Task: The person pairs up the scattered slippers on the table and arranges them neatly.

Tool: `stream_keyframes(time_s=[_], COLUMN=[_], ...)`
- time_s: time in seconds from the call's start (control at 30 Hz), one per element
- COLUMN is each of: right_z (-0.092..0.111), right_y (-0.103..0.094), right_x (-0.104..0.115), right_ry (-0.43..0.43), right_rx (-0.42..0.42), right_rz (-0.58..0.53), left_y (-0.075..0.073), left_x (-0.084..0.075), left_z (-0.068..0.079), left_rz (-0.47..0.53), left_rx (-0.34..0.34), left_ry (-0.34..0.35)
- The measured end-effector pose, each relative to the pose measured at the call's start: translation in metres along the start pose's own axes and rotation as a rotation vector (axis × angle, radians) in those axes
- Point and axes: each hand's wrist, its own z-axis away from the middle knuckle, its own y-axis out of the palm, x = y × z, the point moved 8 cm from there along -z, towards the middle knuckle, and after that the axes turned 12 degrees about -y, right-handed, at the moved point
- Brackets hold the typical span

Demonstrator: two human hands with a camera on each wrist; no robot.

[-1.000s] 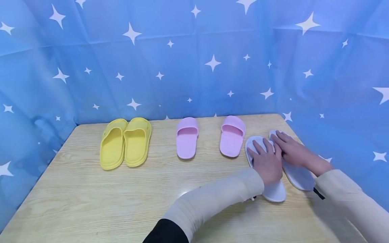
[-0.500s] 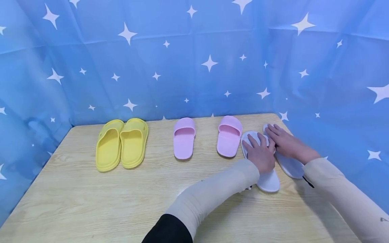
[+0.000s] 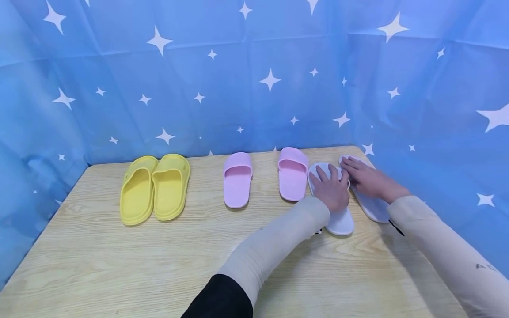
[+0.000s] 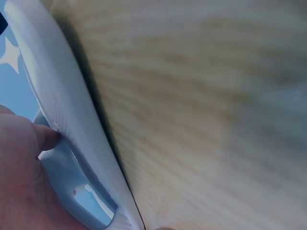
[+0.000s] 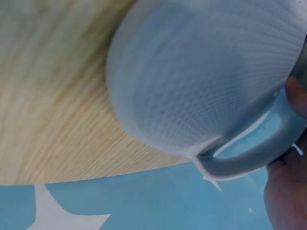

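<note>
Two white flip-flops lie toes-away at the right of the table. My left hand [image 3: 331, 192] rests on the left flip-flop [image 3: 340, 222], with its fingers spread over the toe end. In the left wrist view, the thumb [image 4: 47, 139] touches the edge of the sole [image 4: 72, 96] near the strap. My right hand [image 3: 367, 179] lies over the front of the right flip-flop [image 3: 371, 206], fingers extended. The right wrist view has the textured footbed [image 5: 192, 86] and the strap [image 5: 240, 163], with the thumb [image 5: 297, 96] at the strap. Both hands hide most of the straps.
A pink slide [image 3: 293, 181] stands close beside the left flip-flop, its mate [image 3: 237, 187] farther left. Yellow slippers [image 3: 137, 196] sit side by side near the table's left end. A blue star-patterned curtain [image 3: 238, 66] hangs behind the wooden table [image 3: 159, 260] and along its sides.
Both hands have slid the white flip-flops away from me, toward the back edge, and slightly left, closer to the near pink slide. The head view has shifted a little.
</note>
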Motion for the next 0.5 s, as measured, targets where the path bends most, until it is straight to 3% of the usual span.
stream_keyframes(time_s=[0.23, 0.5], right_z=[-0.013, -0.027], right_y=[-0.001, 0.003], right_x=[-0.004, -0.013], right_ry=[0.019, 0.018], right_rx=[0.030, 0.033], right_rz=[-0.001, 0.060], left_y=[-0.005, -0.014], left_x=[0.017, 0.029], left_z=[-0.012, -0.014], left_rz=[-0.002, -0.011], left_rx=[0.065, -0.030], left_ry=[-0.041, -0.080])
